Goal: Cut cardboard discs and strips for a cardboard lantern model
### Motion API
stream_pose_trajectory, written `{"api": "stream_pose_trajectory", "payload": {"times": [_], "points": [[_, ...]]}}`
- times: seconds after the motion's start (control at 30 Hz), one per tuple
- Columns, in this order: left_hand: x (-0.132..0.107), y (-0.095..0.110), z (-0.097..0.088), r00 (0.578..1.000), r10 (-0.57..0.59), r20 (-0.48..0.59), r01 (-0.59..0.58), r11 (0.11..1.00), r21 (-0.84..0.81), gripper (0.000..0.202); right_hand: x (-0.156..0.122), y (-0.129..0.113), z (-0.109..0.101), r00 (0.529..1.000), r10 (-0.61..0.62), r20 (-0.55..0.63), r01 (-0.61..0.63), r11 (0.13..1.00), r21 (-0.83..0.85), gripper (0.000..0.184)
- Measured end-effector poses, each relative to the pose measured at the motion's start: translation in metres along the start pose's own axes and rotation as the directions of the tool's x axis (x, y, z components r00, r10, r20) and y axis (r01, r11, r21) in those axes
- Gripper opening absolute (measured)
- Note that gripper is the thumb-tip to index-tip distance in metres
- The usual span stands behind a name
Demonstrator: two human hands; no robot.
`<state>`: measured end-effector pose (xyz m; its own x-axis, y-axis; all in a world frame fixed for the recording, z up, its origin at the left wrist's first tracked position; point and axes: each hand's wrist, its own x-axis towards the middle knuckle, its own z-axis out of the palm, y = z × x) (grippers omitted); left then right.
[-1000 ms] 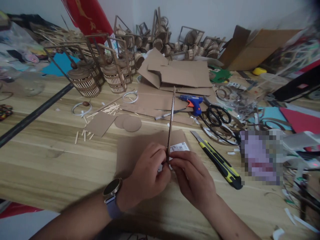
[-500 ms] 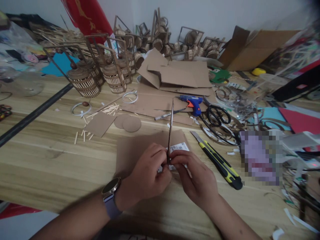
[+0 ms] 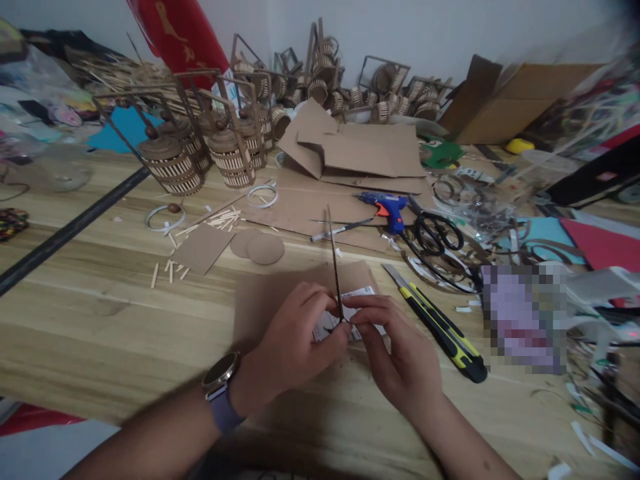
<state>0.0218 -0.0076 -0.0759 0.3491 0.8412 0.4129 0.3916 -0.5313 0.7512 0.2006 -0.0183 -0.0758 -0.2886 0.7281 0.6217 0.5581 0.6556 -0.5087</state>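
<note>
A thin strip of brown corrugated cardboard (image 3: 335, 263), seen nearly edge-on, rises from between my hands and leans slightly to the left. My left hand (image 3: 297, 333), with a watch on the wrist, pinches its lower end between thumb and fingers. From the other side, my right hand (image 3: 403, 350) has thumb and fingertips closed together at the same lower end. What exactly lies between the right fingertips is partly hidden. Under both hands is a brown cardboard piece (image 3: 260, 300) with a white printed label (image 3: 364, 293). A yellow-and-black utility knife (image 3: 440, 327) lies right of my right hand.
Behind my hands lie a blue glue gun (image 3: 391, 210), black-handled scissors (image 3: 439, 232), cardboard discs (image 3: 266, 248) and short wooden sticks (image 3: 225, 219). Small slatted buckets (image 3: 230, 160) stand at the back left. Cardboard sheets (image 3: 370, 150) are stacked mid-back; paper scraps litter the right.
The strip's upper end has tipped to the left. My left thumb has stretched out toward the right fingertips, and my right hand has shifted slightly right.
</note>
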Motion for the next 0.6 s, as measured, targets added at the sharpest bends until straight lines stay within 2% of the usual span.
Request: {"api": "stream_pose_trajectory", "payload": {"times": [0.1, 0.27, 0.43, 0.6], "points": [[0.001, -0.001, 0.001, 1.0, 0.001, 0.026, -0.002, 0.999, 0.049, 0.011, -0.002, 0.002, 0.002, 0.998, -0.053, -0.025, 0.05, 0.995, -0.087, 0.017], [0.001, 0.0, 0.004, 0.988, -0.137, 0.068, 0.132, 0.989, 0.069, 0.02, -0.005, -0.002, 0.007, 0.992, -0.122, -0.035, 0.109, 0.96, -0.259, 0.018], [0.0, 0.001, 0.007, 0.984, -0.174, 0.044, 0.167, 0.977, 0.136, 0.019, -0.006, -0.008, 0.011, 0.997, -0.081, -0.01, 0.075, 0.958, -0.276, 0.023], [0.0, -0.002, 0.006, 0.985, -0.173, 0.025, 0.167, 0.973, 0.159, 0.019, -0.008, -0.007, 0.014, 0.999, -0.012, -0.033, 0.004, 0.972, -0.234, 0.022]]}}
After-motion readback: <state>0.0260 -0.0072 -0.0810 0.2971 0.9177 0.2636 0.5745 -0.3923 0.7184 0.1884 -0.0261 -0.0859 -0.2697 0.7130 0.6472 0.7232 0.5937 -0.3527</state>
